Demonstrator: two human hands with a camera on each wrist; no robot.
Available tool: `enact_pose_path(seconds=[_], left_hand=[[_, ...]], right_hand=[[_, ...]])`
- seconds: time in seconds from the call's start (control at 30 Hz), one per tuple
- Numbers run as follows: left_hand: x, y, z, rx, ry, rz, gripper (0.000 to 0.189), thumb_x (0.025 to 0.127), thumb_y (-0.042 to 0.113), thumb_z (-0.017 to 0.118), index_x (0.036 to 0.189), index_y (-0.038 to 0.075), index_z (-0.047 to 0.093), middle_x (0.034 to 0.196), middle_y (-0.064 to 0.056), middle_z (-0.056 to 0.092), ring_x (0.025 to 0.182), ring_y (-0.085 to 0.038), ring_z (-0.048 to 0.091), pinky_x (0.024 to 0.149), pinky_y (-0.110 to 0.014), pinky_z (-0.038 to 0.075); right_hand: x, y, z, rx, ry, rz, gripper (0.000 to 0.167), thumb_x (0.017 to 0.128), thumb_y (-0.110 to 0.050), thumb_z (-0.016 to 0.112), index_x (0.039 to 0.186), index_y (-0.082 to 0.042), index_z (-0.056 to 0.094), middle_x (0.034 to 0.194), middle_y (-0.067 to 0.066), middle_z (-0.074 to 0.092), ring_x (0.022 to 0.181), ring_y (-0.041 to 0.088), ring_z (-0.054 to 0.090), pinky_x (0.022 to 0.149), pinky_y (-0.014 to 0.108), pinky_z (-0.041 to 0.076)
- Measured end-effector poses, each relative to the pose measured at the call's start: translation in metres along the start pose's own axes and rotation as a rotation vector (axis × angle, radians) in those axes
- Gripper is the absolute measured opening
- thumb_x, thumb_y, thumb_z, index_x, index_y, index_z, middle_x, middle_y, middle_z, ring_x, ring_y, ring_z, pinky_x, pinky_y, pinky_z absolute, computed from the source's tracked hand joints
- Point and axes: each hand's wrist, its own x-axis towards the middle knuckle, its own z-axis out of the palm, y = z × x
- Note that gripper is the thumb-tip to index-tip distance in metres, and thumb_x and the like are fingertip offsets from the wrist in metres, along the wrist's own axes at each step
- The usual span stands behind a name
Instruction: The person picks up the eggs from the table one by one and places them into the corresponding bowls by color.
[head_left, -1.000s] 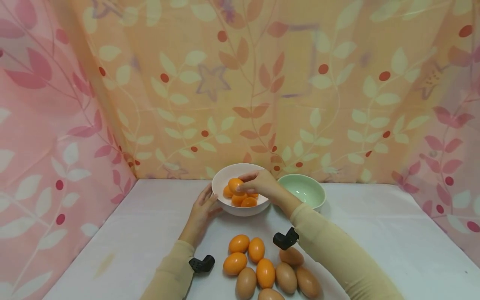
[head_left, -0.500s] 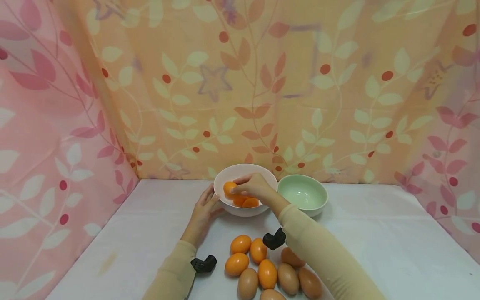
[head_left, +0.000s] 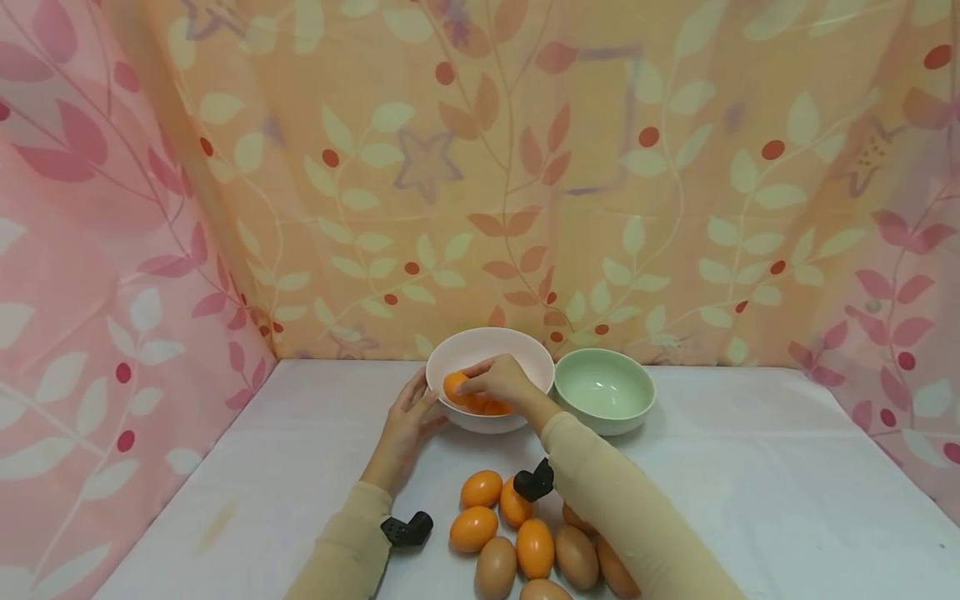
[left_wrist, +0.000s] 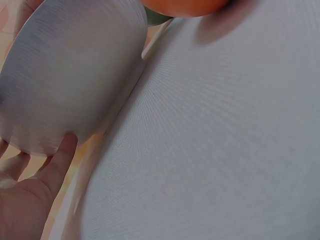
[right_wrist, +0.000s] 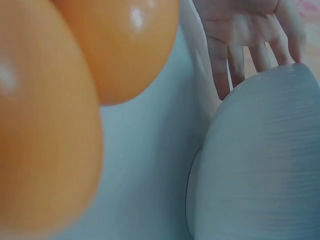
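Note:
A pale pink bowl (head_left: 491, 342) stands at the back of the table with several orange eggs in its lower part. My right hand (head_left: 504, 385) reaches into it, pinching an orange egg (head_left: 454, 385) between thumb and fingers by the left inner wall. My left hand (head_left: 405, 418) rests against the bowl's left side. In the right wrist view the left hand's fingers (right_wrist: 235, 62) lie nearly straight along the bowl (right_wrist: 260, 160); the left wrist view shows fingertips touching its outer wall (left_wrist: 75, 75).
Right beside the pink bowl stands a light green bowl (head_left: 604, 385) with nothing in it. In front lie several orange eggs (head_left: 474, 529) and brown eggs (head_left: 497, 567), some partly under the right sleeve (head_left: 622, 508). A patterned curtain (head_left: 480, 208) closes off the back.
My right hand has moved left and down inside the pink bowl with the orange egg. More of the green bowl shows now. My left hand stays against the pink bowl.

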Motion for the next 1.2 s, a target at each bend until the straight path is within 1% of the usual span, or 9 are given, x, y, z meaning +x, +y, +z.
enact_pose_path(seconds=[0.2, 0.37, 0.5, 0.7, 0.93, 1.07, 1.2], left_hand=[[-0.0012, 0.0005, 0.0003, 0.002, 0.014, 0.001, 0.060, 0.103, 0.028, 0.052, 0.158, 0.024, 0.028, 0.166, -0.001, 0.023, 0.144, -0.029, 0.039, 0.110, -0.051, 0.045], [-0.0018, 0.0010, 0.0005, -0.013, 0.023, -0.002, 0.059, 0.103, 0.025, 0.052, 0.157, 0.024, 0.028, 0.166, 0.000, 0.022, 0.144, -0.027, 0.039, 0.109, -0.049, 0.047], [-0.0011, 0.0006, 0.0003, -0.023, 0.022, -0.005, 0.059, 0.103, 0.025, 0.052, 0.157, 0.023, 0.028, 0.167, 0.000, 0.022, 0.145, -0.028, 0.038, 0.109, -0.050, 0.046], [0.0011, 0.0001, -0.0004, -0.003, 0.016, -0.008, 0.060, 0.104, 0.028, 0.052, 0.158, 0.023, 0.027, 0.167, 0.000, 0.021, 0.146, -0.028, 0.037, 0.111, -0.051, 0.044], [0.0005, -0.0003, 0.0000, -0.006, 0.017, -0.003, 0.059, 0.104, 0.026, 0.051, 0.157, 0.023, 0.028, 0.166, -0.001, 0.023, 0.144, -0.027, 0.040, 0.109, -0.049, 0.047], [-0.0007, -0.0003, 0.0006, -0.015, 0.022, -0.008, 0.058, 0.104, 0.025, 0.051, 0.157, 0.023, 0.028, 0.166, 0.000, 0.023, 0.143, -0.026, 0.040, 0.109, -0.049, 0.047], [-0.0003, -0.0001, 0.0006, -0.019, 0.016, -0.006, 0.059, 0.104, 0.024, 0.051, 0.158, 0.022, 0.027, 0.167, -0.001, 0.022, 0.144, -0.027, 0.038, 0.110, -0.050, 0.046]], right_hand=[[0.0017, 0.0026, 0.0018, -0.015, -0.002, -0.001, 0.033, 0.077, -0.021, 0.085, 0.107, -0.009, 0.078, 0.106, 0.006, 0.076, 0.082, 0.015, 0.064, 0.079, 0.023, 0.059], [0.0037, 0.0040, 0.0032, -0.051, -0.012, -0.026, 0.034, 0.075, -0.021, 0.087, 0.105, -0.009, 0.078, 0.105, 0.006, 0.077, 0.081, 0.014, 0.065, 0.078, 0.023, 0.058], [0.0020, 0.0034, 0.0040, -0.060, -0.030, -0.038, 0.033, 0.075, -0.021, 0.087, 0.104, -0.007, 0.078, 0.103, 0.005, 0.077, 0.080, 0.014, 0.064, 0.076, 0.021, 0.057], [0.0014, 0.0043, 0.0045, -0.041, -0.044, -0.053, 0.033, 0.074, -0.018, 0.087, 0.103, -0.005, 0.077, 0.104, 0.006, 0.076, 0.084, 0.013, 0.065, 0.079, 0.023, 0.059], [0.0024, 0.0062, 0.0045, -0.071, -0.056, -0.076, 0.033, 0.074, -0.019, 0.087, 0.104, -0.007, 0.078, 0.104, 0.006, 0.077, 0.084, 0.012, 0.064, 0.078, 0.021, 0.058], [0.0014, 0.0072, 0.0036, -0.091, -0.064, -0.083, 0.033, 0.075, -0.019, 0.087, 0.105, -0.008, 0.078, 0.104, 0.006, 0.077, 0.088, 0.013, 0.064, 0.084, 0.023, 0.057], [0.0003, 0.0071, 0.0031, -0.163, -0.063, -0.119, 0.032, 0.076, -0.019, 0.086, 0.105, -0.009, 0.078, 0.102, 0.004, 0.077, 0.093, 0.014, 0.063, 0.092, 0.025, 0.054]])
